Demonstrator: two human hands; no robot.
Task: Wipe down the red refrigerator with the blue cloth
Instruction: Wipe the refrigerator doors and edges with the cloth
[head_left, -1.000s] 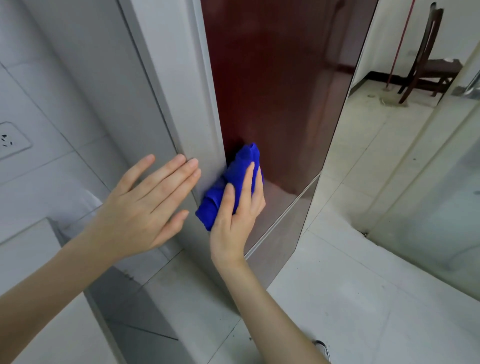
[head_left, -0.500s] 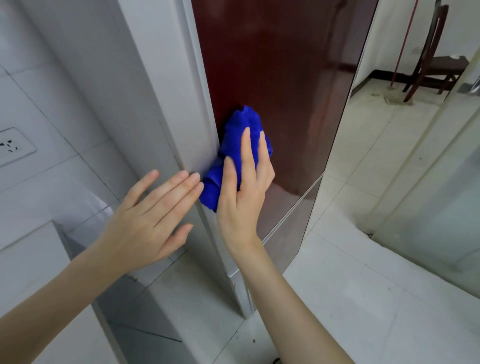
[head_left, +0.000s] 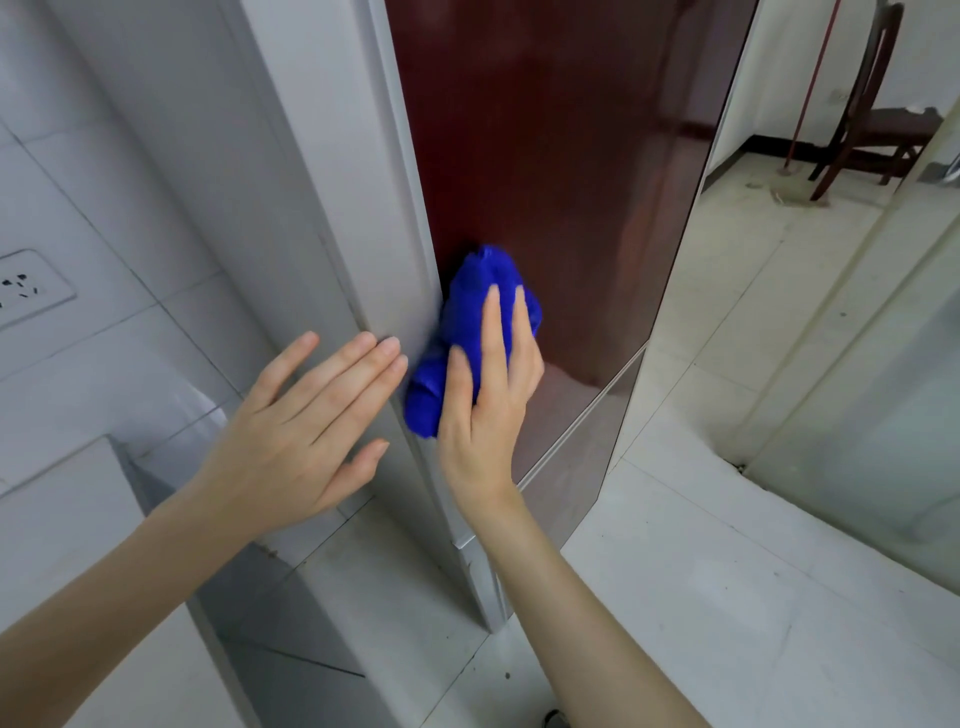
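The red refrigerator (head_left: 561, 156) fills the upper middle, its glossy dark red door facing right and its grey side panel facing me. A bunched blue cloth (head_left: 467, 306) lies against the door's left edge, low on the upper door. My right hand (head_left: 488, 395) presses flat on the cloth, fingers pointing up and covering its lower right part. My left hand (head_left: 306, 431) rests flat on the grey side panel, fingers spread, fingertips just left of the cloth, holding nothing.
A white tiled wall with a power socket (head_left: 31, 286) is at the left. A white counter corner (head_left: 78, 519) sits at lower left. A glass partition (head_left: 857, 364) stands at the right, with a dark wooden chair (head_left: 878, 119) and a broom handle behind it. The floor is pale tile.
My right hand slid the cloth upward along the door's left edge a second ago, then slightly back down. My left hand stayed on the side panel.
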